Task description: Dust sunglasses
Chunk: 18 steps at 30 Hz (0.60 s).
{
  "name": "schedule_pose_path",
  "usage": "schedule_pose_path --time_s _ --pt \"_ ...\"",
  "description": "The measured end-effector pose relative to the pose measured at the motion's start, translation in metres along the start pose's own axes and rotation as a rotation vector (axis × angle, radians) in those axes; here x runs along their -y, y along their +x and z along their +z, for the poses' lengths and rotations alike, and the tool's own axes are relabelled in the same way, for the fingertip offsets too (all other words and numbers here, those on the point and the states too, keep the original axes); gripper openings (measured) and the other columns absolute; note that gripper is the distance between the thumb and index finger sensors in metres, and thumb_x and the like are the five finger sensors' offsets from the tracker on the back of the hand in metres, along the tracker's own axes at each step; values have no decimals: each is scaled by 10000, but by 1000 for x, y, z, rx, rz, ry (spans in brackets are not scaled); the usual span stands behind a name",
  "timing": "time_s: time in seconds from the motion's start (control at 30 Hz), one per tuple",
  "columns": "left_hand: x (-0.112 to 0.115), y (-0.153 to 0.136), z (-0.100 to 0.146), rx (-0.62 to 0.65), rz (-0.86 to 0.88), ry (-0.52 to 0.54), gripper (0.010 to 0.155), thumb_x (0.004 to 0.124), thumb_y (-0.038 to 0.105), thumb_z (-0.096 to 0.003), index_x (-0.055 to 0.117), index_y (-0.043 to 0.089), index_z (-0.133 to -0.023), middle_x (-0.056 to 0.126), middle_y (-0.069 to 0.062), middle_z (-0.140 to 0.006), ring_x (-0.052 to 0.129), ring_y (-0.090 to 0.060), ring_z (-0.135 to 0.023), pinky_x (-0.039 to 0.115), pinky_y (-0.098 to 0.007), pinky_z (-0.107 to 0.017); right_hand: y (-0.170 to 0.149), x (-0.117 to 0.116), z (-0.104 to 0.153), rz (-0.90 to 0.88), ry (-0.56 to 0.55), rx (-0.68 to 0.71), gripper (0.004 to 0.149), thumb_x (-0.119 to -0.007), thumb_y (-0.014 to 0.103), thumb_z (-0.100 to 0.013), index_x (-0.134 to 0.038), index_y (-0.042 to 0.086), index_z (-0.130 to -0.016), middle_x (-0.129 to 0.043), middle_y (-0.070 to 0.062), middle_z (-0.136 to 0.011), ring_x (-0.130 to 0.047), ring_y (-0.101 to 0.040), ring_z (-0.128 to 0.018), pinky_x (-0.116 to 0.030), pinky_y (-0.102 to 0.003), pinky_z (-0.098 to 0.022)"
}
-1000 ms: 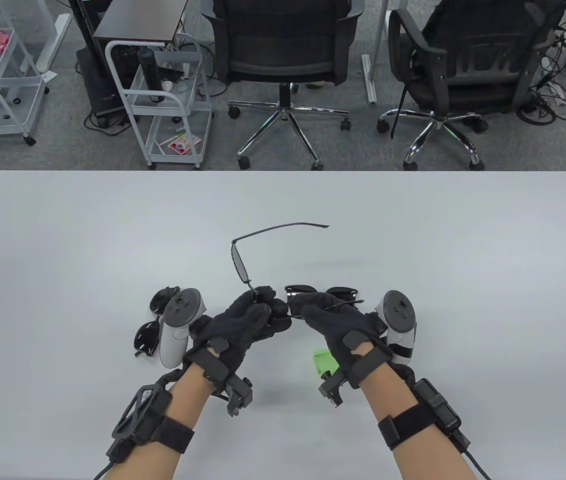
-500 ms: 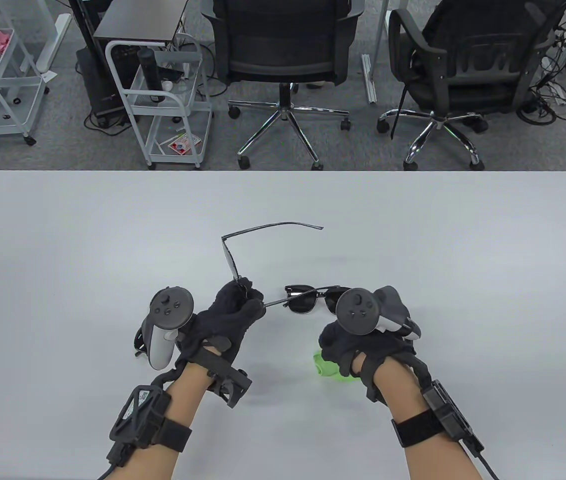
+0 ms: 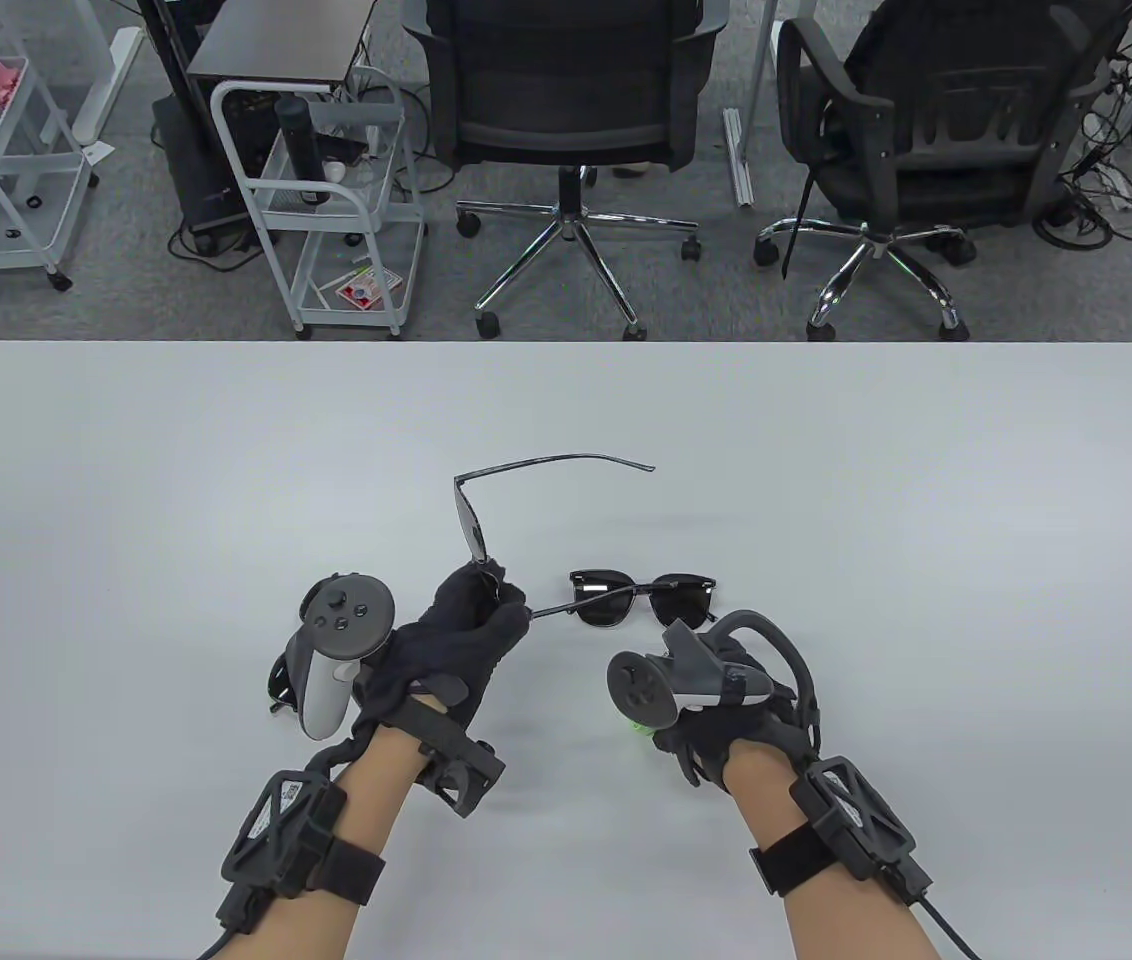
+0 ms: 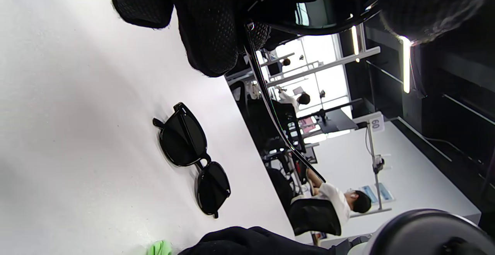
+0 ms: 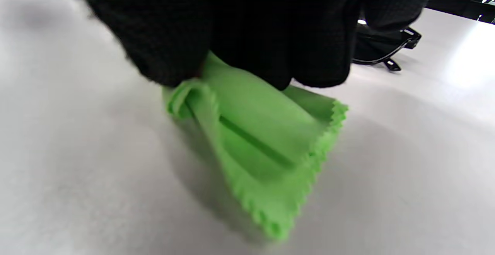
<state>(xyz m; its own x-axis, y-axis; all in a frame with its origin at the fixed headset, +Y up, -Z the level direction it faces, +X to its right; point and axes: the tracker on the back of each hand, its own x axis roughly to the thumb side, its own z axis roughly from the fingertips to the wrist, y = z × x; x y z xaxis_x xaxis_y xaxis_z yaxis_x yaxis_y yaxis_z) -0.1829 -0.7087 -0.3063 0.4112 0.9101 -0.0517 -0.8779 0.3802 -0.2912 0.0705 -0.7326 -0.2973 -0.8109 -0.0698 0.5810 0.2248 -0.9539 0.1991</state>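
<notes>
My left hand holds a thin metal-framed pair of sunglasses above the table, its arms unfolded; one arm crosses the left wrist view. My right hand is down on the table, and its fingers pinch a folded green cloth, which shows only as a sliver in the table view. A black thick-framed pair lies folded on the table between the hands, also seen in the left wrist view.
A third dark pair of sunglasses lies on the white table, partly hidden under my left hand's tracker. Two office chairs and a wire cart stand beyond the far edge.
My right hand let go of the metal-framed pair, drew back toward the near edge and took hold of the green cloth. My left hand still holds the pair, shifted slightly left.
</notes>
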Motion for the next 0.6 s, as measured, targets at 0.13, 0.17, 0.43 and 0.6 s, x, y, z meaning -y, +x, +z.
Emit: schedule_pose_path --time_s 0.13,0.17,0.43,0.6 --pt "-1 7 2 26 -166 48 930 745 747 -325 463 251 -1060 716 55 -1040 943 -202 -904 679 -490 -724 -17 16 13 -202 -155 12 372 -922 353 -376 -980 197 -709 -1020 -48 -737 -1014 -327 -647 -721 -612 -578" --pt "0 10 3 40 -241 75 929 751 742 -322 466 253 -1060 717 53 -1039 940 -206 -906 670 -501 -725 -22 23 19 -248 -228 38 369 -908 350 -378 -996 207 -706 -1046 -29 -718 -1036 -310 -641 -730 -606 -578" --pt "8 23 7 99 -466 126 922 785 720 -309 488 275 -1060 719 63 -1043 925 -213 -917 644 -529 -731 -37 41 40 -468 -620 93 369 -890 327 -382 -992 226 -722 -1043 -22 -749 -1040 -316 -665 -746 -601 -580" --pt "10 37 13 186 -755 230 915 807 707 -299 490 313 -1062 699 87 -1054 902 -203 -938 629 -534 -744 -41 44 44 -635 -703 99 373 -880 309 -385 -979 232 -736 -1027 -25 -769 -1030 -313 -679 -741 -603 -586"
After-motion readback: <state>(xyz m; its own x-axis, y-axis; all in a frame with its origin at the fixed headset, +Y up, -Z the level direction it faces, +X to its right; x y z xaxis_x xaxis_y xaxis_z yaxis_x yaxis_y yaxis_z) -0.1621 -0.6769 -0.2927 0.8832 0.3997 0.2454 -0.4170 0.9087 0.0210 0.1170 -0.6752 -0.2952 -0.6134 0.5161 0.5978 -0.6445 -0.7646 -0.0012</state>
